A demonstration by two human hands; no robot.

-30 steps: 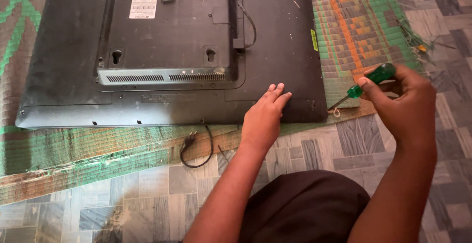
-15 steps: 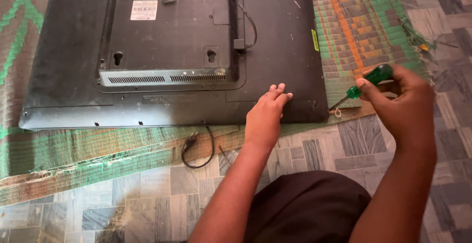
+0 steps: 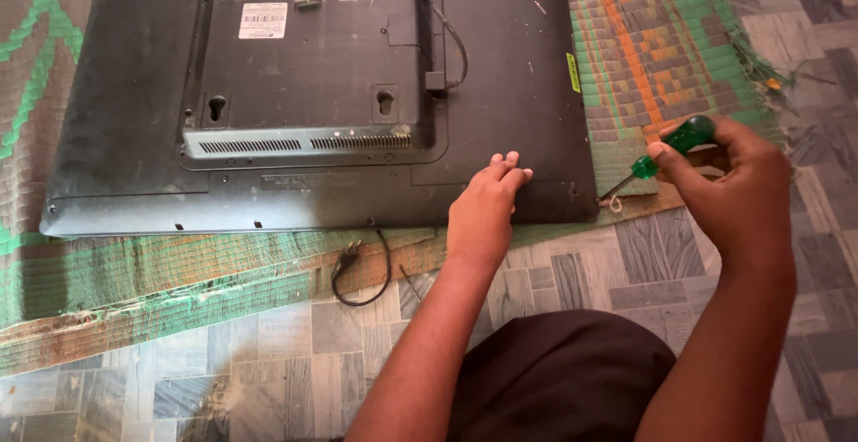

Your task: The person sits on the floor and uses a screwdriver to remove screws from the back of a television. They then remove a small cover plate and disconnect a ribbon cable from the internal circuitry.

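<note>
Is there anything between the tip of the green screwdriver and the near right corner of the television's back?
Nothing visible. The right hand holds the green screwdriver, whose tip reaches the television at its near right corner with no object between. The left hand rests flat on the back panel, left of that corner.

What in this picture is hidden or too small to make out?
All in the head view:
- The screwdriver's tip at the television's near right corner: too small to tell whether it sits in a screw.
- The right hand's palm: turned away.
- The television's far edge: cut off by the top of the frame.
- The screen side: face down on the woven mat.
- The cable's plug: too small.
</note>
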